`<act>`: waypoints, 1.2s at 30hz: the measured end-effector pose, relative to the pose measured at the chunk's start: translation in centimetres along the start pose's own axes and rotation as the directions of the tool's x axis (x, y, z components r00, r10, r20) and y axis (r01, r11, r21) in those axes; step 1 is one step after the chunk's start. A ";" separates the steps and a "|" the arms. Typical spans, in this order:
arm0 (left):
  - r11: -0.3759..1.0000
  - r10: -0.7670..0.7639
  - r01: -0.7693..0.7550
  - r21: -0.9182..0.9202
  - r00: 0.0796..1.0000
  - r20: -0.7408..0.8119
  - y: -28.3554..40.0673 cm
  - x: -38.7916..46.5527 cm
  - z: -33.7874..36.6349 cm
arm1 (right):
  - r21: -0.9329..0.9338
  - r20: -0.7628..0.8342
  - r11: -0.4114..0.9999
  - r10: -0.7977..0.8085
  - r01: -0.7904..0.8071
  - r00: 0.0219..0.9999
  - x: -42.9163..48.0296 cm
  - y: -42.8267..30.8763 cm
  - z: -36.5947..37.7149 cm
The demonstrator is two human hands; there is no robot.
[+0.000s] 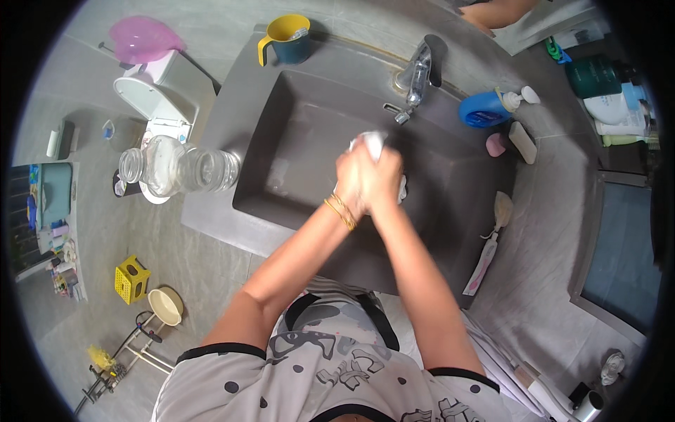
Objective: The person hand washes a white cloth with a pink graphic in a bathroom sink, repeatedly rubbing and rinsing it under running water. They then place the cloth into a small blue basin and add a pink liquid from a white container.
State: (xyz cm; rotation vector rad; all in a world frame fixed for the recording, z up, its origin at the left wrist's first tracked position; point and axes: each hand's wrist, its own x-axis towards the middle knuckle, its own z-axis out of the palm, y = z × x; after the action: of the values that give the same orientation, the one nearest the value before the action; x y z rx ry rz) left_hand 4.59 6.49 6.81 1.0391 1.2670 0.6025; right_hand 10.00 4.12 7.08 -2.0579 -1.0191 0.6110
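My left hand and my right hand are pressed together around a bunched white cloth. Part of the cloth sticks out beyond the fingers, and more white shows beside my right wrist. Most of it is hidden by the hands, which are slightly blurred. Both hands are over the dark grey basin, just in front of the chrome faucet. Thin gold bracelets circle my left wrist.
Clear jars stand on the left rim. Behind are a yellow-handled cup and a blue pump bottle. Pink soap, a toothpaste-like tube and a brush lie along the right rim. A toilet stands left.
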 end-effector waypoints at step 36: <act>0.722 -0.080 0.259 -0.641 0.952 0.295 -1.7 1.7 -1.2 | 0.188 -0.168 0.976 -0.075 0.107 0.983 -1.5 -0.3 0.4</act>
State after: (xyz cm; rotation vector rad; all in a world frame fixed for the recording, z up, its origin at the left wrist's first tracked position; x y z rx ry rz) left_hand 3.56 7.52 4.52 0.3555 0.7971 0.6915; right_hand 8.70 3.23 7.21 -1.8445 -0.9159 0.4705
